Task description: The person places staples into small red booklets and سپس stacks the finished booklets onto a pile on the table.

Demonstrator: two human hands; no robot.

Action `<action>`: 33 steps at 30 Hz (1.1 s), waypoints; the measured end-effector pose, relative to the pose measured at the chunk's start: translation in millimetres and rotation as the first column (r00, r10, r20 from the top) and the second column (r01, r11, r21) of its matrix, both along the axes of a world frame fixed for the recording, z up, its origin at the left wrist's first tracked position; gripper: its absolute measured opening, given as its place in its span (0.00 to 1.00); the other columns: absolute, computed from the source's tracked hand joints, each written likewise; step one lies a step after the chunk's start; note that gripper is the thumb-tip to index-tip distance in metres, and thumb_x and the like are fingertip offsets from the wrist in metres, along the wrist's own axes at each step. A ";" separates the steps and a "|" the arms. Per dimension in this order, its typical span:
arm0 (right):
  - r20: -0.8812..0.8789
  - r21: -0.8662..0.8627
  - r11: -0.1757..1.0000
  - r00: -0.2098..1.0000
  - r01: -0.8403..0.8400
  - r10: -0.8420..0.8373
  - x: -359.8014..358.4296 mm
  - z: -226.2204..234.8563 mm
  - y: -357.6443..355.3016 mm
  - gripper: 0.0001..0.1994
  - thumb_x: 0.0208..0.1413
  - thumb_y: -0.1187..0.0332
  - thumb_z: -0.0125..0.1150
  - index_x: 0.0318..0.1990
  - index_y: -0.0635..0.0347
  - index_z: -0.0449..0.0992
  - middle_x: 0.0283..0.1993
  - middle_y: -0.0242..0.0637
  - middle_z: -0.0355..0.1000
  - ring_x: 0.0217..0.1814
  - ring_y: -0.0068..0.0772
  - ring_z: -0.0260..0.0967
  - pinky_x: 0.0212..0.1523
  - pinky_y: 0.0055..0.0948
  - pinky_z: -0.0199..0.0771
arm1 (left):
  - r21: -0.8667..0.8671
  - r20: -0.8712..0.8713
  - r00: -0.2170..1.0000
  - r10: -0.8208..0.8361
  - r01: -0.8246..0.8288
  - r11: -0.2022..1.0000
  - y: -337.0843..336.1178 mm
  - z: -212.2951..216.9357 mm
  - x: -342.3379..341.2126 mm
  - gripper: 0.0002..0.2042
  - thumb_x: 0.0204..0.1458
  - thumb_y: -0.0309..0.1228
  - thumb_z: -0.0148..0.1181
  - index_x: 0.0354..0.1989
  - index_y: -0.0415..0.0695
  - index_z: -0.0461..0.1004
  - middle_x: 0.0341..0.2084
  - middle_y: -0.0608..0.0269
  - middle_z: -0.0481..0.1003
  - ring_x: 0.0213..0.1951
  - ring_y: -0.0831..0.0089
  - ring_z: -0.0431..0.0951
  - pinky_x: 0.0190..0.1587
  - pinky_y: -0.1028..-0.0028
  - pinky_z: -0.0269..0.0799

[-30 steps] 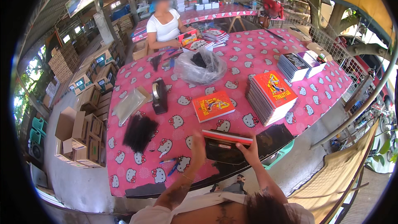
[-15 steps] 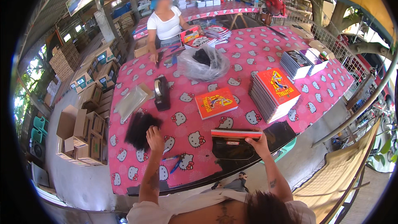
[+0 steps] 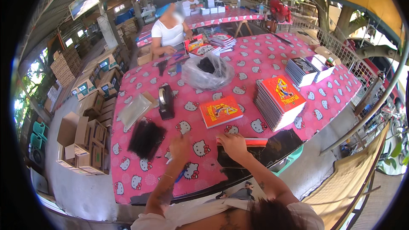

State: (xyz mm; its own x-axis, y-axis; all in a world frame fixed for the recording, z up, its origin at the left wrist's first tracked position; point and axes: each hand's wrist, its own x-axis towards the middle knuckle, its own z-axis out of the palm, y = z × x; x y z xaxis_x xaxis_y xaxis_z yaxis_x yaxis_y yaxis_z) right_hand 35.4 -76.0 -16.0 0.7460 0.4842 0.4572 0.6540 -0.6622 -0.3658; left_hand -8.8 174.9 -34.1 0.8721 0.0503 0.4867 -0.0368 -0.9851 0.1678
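Note:
My right hand (image 3: pixel 233 145) is closed at the left end of a book (image 3: pixel 256 142) that shows edge-on as a red and white strip. This book is at the near edge of the table, over a dark patch. My left hand (image 3: pixel 180 148) hovers left of it, smeared by motion; what its fingers hold, if anything, is unclear. Under that wrist is a blue pen-like thing (image 3: pixel 180 174), partly hidden. A pile of thin black strips (image 3: pixel 147 140) lies left of the hand. Beyond my hands, a red-orange book (image 3: pixel 221 111) lies flat, with a tall stack of matching books (image 3: pixel 281 102) to its right.
A black tape dispenser (image 3: pixel 166 102) and clear plastic sleeves (image 3: pixel 136 110) are at the left. A clear plastic bag (image 3: pixel 208 72) with black contents sits mid-table. More book stacks (image 3: pixel 301 71) stand far right. Across the table is another person (image 3: pixel 168 32). Cardboard boxes (image 3: pixel 85 147) stand on the floor.
My left hand has left the black strips and moved right. My right hand has shifted from the book's right end to its left end. The person opposite has drawn an arm back.

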 end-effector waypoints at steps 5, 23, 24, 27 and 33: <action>0.078 0.029 0.999 0.996 -0.037 0.035 0.7 11.3 8.0 0.09 0.53 0.66 0.64 0.42 0.50 0.78 0.32 0.33 0.78 0.29 0.43 0.77 0.35 0.41 0.75 | -0.471 0.225 0.941 -0.253 0.332 0.817 -61.8 14.2 -21.4 0.07 0.59 0.26 0.61 0.45 0.43 0.80 0.33 0.53 0.77 0.29 0.56 0.79 0.32 0.62 0.76; 0.007 0.103 0.994 1.000 -0.022 0.021 -0.2 15.5 8.5 0.06 0.59 0.64 0.62 0.41 0.51 0.78 0.25 0.41 0.76 0.27 0.50 0.76 0.28 0.46 0.76 | -0.484 0.306 0.914 -0.266 0.390 0.784 -73.7 25.5 -12.2 0.07 0.56 0.28 0.65 0.42 0.43 0.82 0.29 0.55 0.77 0.26 0.61 0.79 0.28 0.64 0.73; 0.007 0.103 0.994 1.000 -0.021 0.020 -0.1 14.7 8.7 0.06 0.59 0.64 0.62 0.41 0.51 0.78 0.25 0.41 0.76 0.27 0.50 0.76 0.28 0.46 0.76 | -0.483 0.307 0.914 -0.266 0.391 0.783 -73.8 28.1 -13.6 0.07 0.56 0.28 0.65 0.42 0.43 0.82 0.29 0.55 0.77 0.26 0.61 0.79 0.28 0.64 0.73; -0.018 0.114 0.993 1.000 -0.024 0.026 0.6 14.2 9.4 0.06 0.59 0.63 0.62 0.40 0.51 0.78 0.25 0.42 0.76 0.26 0.51 0.76 0.27 0.47 0.76 | -0.539 0.176 0.944 -0.279 0.330 0.775 -72.0 29.7 -14.4 0.06 0.58 0.30 0.64 0.40 0.42 0.81 0.27 0.54 0.77 0.27 0.58 0.79 0.28 0.63 0.72; -0.012 0.128 0.992 1.000 -0.019 0.021 1.2 15.3 7.8 0.06 0.59 0.63 0.62 0.37 0.53 0.78 0.25 0.42 0.76 0.26 0.51 0.76 0.28 0.47 0.76 | -0.617 0.144 0.950 -0.277 0.305 0.725 -70.1 16.2 -1.0 0.08 0.61 0.32 0.61 0.35 0.40 0.79 0.27 0.47 0.77 0.28 0.48 0.78 0.29 0.56 0.70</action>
